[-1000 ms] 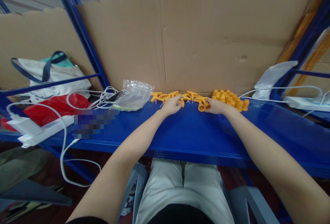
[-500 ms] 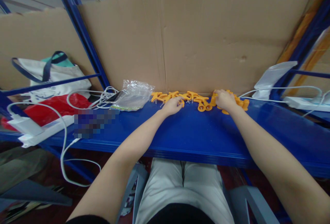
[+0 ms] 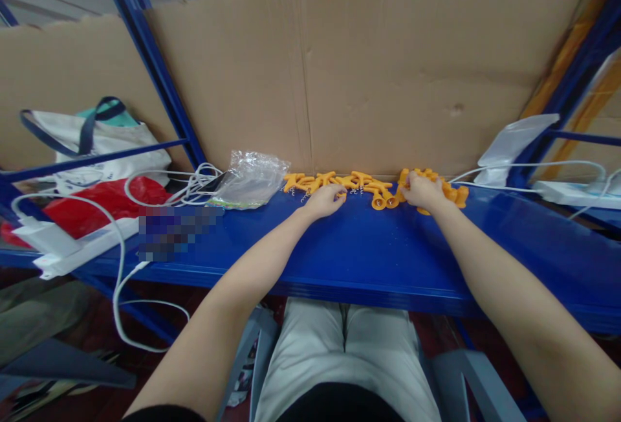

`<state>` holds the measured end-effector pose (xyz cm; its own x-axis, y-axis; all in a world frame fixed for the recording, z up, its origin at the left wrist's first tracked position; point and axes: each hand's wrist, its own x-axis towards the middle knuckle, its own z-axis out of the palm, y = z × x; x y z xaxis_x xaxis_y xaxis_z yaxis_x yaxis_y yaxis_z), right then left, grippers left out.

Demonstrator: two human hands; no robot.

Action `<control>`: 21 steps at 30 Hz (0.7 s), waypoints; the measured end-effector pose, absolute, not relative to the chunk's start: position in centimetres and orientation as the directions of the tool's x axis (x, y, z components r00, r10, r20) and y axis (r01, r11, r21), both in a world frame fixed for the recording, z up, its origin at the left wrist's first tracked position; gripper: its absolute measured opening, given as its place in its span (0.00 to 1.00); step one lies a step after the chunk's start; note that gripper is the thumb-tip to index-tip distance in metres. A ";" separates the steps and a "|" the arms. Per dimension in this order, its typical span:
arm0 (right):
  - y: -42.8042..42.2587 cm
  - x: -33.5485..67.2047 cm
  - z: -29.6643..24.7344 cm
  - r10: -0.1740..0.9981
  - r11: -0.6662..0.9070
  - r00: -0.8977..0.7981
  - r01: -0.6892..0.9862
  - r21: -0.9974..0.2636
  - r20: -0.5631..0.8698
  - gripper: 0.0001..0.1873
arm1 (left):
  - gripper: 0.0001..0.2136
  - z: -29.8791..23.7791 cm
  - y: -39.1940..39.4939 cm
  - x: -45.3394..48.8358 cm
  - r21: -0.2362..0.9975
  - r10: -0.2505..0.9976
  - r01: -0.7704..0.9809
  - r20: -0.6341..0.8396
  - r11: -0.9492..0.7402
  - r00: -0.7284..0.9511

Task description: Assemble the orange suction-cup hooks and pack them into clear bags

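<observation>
A row of orange plastic clip parts (image 3: 361, 184) lies along the back of the blue shelf (image 3: 369, 254), against the cardboard wall. At the right end sits a pile of small orange pieces (image 3: 449, 192). My left hand (image 3: 324, 200) rests on the shelf with its fingers curled on an orange part at the row's left-middle. My right hand (image 3: 421, 190) lies on the left side of the orange pile, fingers closed on pieces there; what exactly they pinch is hidden.
A crumpled clear plastic bag (image 3: 252, 179) lies left of the orange parts. White cables (image 3: 160, 190), a power strip (image 3: 72, 247), a red bag (image 3: 99, 202) and a tote bag (image 3: 97, 140) crowd the left. Another white bag (image 3: 517, 144) and power strip (image 3: 577, 194) are right.
My right hand left the orange part near the row's right end and moved right onto the orange pile, then drew slightly back left. My left hand stayed put.
</observation>
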<state>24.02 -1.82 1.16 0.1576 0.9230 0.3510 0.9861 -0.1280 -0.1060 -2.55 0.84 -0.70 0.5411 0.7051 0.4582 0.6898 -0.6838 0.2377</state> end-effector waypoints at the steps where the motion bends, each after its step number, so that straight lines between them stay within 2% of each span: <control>1: -1.7 24.0 1.1 0.921 -0.128 0.158 0.986 -0.105 0.357 0.24 | 0.10 -0.8 0.9 -2.6 0.224 0.693 0.682 0.460 -0.696 0.555; 6: -1.4 23.9 0.6 0.924 -0.120 0.138 0.990 -0.072 0.356 0.22 | 0.11 -0.7 1.4 -2.4 0.123 0.619 0.649 0.474 -0.750 0.626; 10: -1.5 23.9 0.4 0.914 -0.101 0.124 0.992 -0.080 0.387 0.25 | 0.13 0.0 2.0 -1.3 -0.035 0.565 0.644 0.445 -0.764 0.695; 13: -1.8 23.8 0.3 0.910 -0.080 0.090 0.996 -0.041 0.406 0.27 | 0.15 0.7 2.6 0.0 -0.154 0.564 0.646 0.367 -0.748 0.740; 16: -2.0 23.6 0.5 0.928 -0.068 0.061 0.998 0.005 0.367 0.26 | 0.20 1.1 3.5 1.6 -0.223 0.599 0.662 0.292 -0.715 0.745; 21: -2.2 23.2 1.0 0.939 -0.097 0.093 0.995 -0.005 0.330 0.23 | 0.29 1.5 4.8 3.7 -0.249 0.757 0.759 0.126 -0.602 0.642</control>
<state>23.24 -2.17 1.01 0.0930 0.9394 0.3301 0.9953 -0.0968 -0.0049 3.71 4.85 1.52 0.6416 0.7566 0.1262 0.7588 -0.6020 -0.2485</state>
